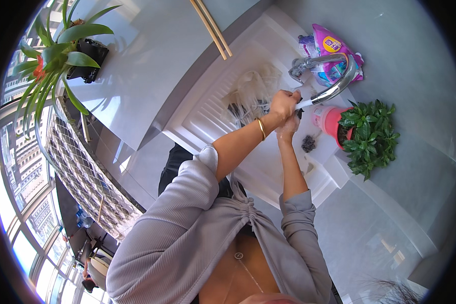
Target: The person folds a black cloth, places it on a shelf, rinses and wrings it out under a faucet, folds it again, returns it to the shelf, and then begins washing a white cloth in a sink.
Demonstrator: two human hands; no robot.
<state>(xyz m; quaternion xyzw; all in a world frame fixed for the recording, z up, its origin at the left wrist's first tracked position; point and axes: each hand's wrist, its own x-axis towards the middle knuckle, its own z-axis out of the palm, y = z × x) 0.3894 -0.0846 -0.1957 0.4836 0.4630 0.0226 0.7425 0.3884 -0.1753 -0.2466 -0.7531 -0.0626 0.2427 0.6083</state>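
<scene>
Both hands are together over the white laundry sink [197, 98], in water running from the chrome faucet [332, 91]. My left hand [283, 104], with a gold bracelet on its wrist, is closed on a small dark item [299, 113]. Just below it, my right hand [288, 125] is wet with suds or water and touches the same item; its fingers are partly hidden. Pale, translucent wet material with dark parts and strips [250, 93] lies in the basin beside my hands. A dark scrubber-like clump [308, 143] rests on the sink near my right wrist.
A potted green plant [368, 133] in a red pot and a purple detergent bag [328, 45] stand beside the faucet. Two wooden sticks [212, 30] jut over the sink's far edge. Another plant [76, 57] stands at the left. A person [87, 281] is far off, lower left.
</scene>
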